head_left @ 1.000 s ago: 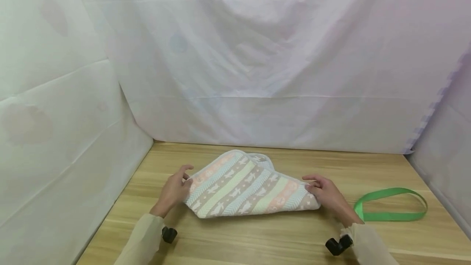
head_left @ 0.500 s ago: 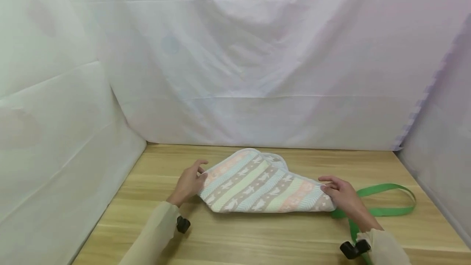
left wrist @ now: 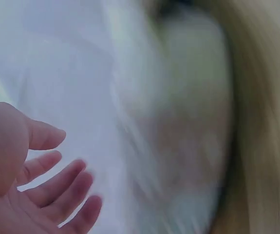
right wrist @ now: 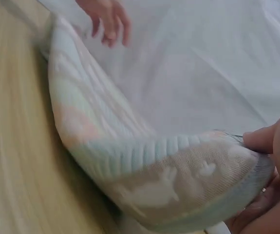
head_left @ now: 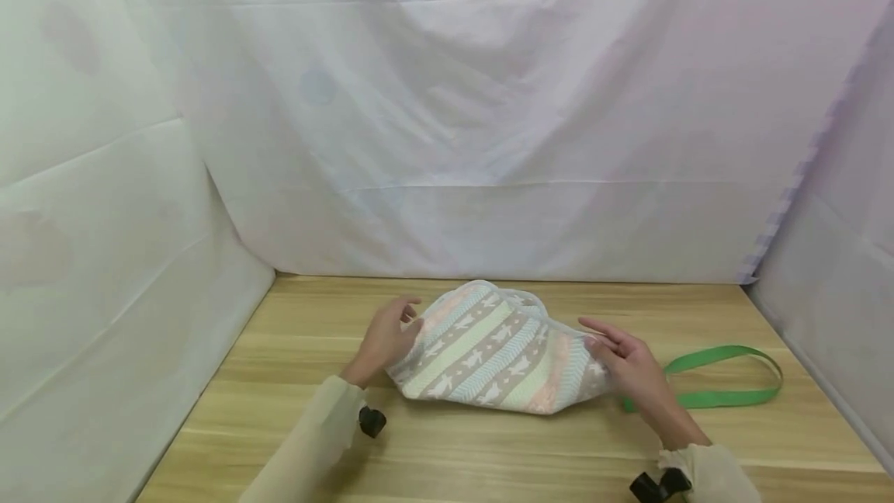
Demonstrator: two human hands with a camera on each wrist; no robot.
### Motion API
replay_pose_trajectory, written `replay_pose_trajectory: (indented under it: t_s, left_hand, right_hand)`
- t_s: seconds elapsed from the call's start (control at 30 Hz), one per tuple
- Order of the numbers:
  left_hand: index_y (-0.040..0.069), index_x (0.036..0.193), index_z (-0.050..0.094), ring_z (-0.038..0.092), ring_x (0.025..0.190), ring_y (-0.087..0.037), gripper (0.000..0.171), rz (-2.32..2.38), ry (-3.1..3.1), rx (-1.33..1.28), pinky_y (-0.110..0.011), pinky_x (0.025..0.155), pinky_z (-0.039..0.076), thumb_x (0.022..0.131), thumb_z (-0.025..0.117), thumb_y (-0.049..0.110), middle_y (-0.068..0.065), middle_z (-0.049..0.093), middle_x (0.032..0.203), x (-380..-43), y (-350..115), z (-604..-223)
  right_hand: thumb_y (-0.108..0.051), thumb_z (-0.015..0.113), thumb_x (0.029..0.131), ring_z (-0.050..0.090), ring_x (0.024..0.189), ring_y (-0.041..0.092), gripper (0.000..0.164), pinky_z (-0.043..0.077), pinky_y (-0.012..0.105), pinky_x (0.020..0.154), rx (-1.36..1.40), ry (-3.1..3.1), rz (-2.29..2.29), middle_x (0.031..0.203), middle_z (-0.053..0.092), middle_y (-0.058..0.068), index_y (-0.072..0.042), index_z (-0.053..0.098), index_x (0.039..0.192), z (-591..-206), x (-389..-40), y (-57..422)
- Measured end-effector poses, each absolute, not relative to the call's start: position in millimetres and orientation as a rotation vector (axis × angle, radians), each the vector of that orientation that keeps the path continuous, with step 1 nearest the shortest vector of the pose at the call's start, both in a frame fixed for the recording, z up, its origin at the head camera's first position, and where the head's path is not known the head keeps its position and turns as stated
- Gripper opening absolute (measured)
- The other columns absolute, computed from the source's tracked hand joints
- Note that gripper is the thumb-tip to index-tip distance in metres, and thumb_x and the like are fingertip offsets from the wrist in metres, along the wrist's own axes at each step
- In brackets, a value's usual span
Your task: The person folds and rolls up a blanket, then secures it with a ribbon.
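Note:
A folded, quilted cloth (head_left: 482,348) with pastel stripes, white animal figures and a pale bound edge lies mid-table in the head view. Its right corner is pinched between thumb and fingers of my right hand (head_left: 632,367), which lifts and curls that end, as the right wrist view shows on the cloth (right wrist: 144,180). At the cloth's left end is my left hand (head_left: 391,336), its fingers loosely bent. The left wrist view has this left hand (left wrist: 47,175) with nothing between thumb and fingers, apart from the blurred cloth (left wrist: 178,126).
A green strap loop (head_left: 726,398) lies on the wooden table (head_left: 447,456) to the right, partly behind my right hand. White fabric (head_left: 447,115) hangs along the back, and pale side walls bound the table left and right.
My hands have come closer together. The cloth's right end has been drawn inward and bends up, with its lower edge buckling. The whole view has also shifted slightly.

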State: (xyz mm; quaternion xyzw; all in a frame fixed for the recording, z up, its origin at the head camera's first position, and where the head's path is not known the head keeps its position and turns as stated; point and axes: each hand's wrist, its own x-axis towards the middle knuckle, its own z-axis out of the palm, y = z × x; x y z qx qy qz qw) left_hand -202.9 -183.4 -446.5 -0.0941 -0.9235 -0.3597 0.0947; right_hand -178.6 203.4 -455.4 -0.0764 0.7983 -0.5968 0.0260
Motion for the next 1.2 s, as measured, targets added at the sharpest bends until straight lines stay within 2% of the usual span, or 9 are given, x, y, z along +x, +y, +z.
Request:
replay_pose_trajectory:
  t_s: [0.1,0.27,0.47,0.63,0.77,0.83,0.97,1.07,1.2]
  left_hand:
    - [0.004,0.129,0.057,0.067,0.088,-0.025,0.033,-1.28,-2.736,-0.345,-0.037,0.073,0.055,0.097,0.061,0.011,-0.012,0.07,0.099,-197.6,-167.1,-439.7]
    - [0.006,0.138,0.047,0.072,0.087,-0.03,0.041,-1.735,-2.742,-0.349,-0.038,0.073,0.059,0.102,0.057,0.022,-0.021,0.069,0.108,-191.5,-141.2,-432.9]
    - [0.008,0.147,0.035,0.073,0.085,-0.03,0.055,-1.999,-2.702,-0.274,-0.041,0.076,0.059,0.101,0.057,0.031,-0.022,0.069,0.112,-190.8,-117.9,-432.9]
    - [0.013,0.155,0.025,0.071,0.093,-0.026,0.071,-1.908,-2.754,-0.145,-0.042,0.081,0.057,0.098,0.061,0.038,-0.018,0.066,0.122,-191.7,-109.7,-435.2]
    - [0.013,0.157,0.023,0.068,0.104,-0.028,0.074,-1.755,-2.763,-0.061,-0.041,0.082,0.057,0.098,0.062,0.034,-0.023,0.062,0.129,-193.6,-110.2,-439.3]
    - [0.014,0.157,0.022,0.069,0.1,-0.028,0.074,-1.752,-2.731,-0.027,-0.041,0.079,0.058,0.098,0.063,0.029,-0.024,0.061,0.13,-193.6,-112.1,-441.7]
    - [0.019,0.157,0.022,0.07,0.091,-0.024,0.072,-1.798,-2.661,0.0,-0.039,0.073,0.058,0.097,0.063,0.019,-0.02,0.064,0.124,-191.6,-118.4,-444.1]
    - [0.023,0.158,0.021,0.07,0.088,-0.021,0.073,-1.853,-2.622,-0.004,-0.037,0.071,0.058,0.097,0.062,0.014,-0.017,0.067,0.121,-187.3,-126.4,-444.0]
    - [0.025,0.158,0.018,0.07,0.09,-0.022,0.076,-1.887,-2.595,0.017,-0.037,0.072,0.059,0.097,0.061,0.013,-0.017,0.066,0.121,-180.4,-139.5,-444.2]
  right_hand:
    - [-0.021,0.058,0.101,0.049,0.06,0.0,0.043,0.041,0.022,0.048,-0.334,2.455,-1.9,0.104,0.074,-0.003,-0.002,0.053,0.14,-450.0,-170.4,181.7]
    - [-0.013,0.059,0.1,0.038,0.05,0.0,0.038,0.035,0.021,0.041,-0.469,2.438,-1.924,0.104,0.074,0.014,-0.003,0.057,0.136,-443.1,-155.4,145.3]
    - [-0.013,0.059,0.099,0.046,0.059,-0.001,0.035,0.042,0.021,0.049,-0.658,2.444,-1.875,0.092,0.072,0.009,-0.005,0.06,0.133,-445.1,-136.3,112.2]
    - [-0.019,0.057,0.101,0.06,0.077,0.0,0.035,0.052,0.021,0.063,-0.791,2.367,-1.81,0.111,0.074,0.006,-0.008,0.06,0.135,-450.5,-118.5,94.1]
    - [-0.021,0.056,0.102,0.064,0.101,0.004,0.036,0.055,0.022,0.078,-0.896,2.244,-1.795,0.121,0.07,0.006,-0.007,0.058,0.136,-454.9,-105.0,83.5]
    - [-0.02,0.056,0.102,0.063,0.104,0.004,0.037,0.054,0.022,0.081,-0.96,2.196,-1.774,0.123,0.069,0.008,-0.006,0.058,0.136,-456.4,-99.8,79.5]
    - [-0.022,0.059,0.101,0.061,0.091,0.001,0.038,0.053,0.021,0.075,-0.986,2.221,-1.683,0.123,0.07,0.007,-0.008,0.059,0.135,-450.9,-95.2,77.2]
    - [-0.027,0.06,0.099,0.06,0.081,0.008,0.039,0.052,0.024,0.07,-0.871,2.293,-1.637,0.122,0.069,0.006,-0.011,0.059,0.135,-436.7,-100.7,81.5]
    - [-0.023,0.059,0.1,0.064,0.086,0.02,0.033,0.054,0.027,0.071,-0.705,2.37,-1.718,0.119,0.067,0.013,-0.009,0.06,0.13,-422.0,-127.5,94.8]
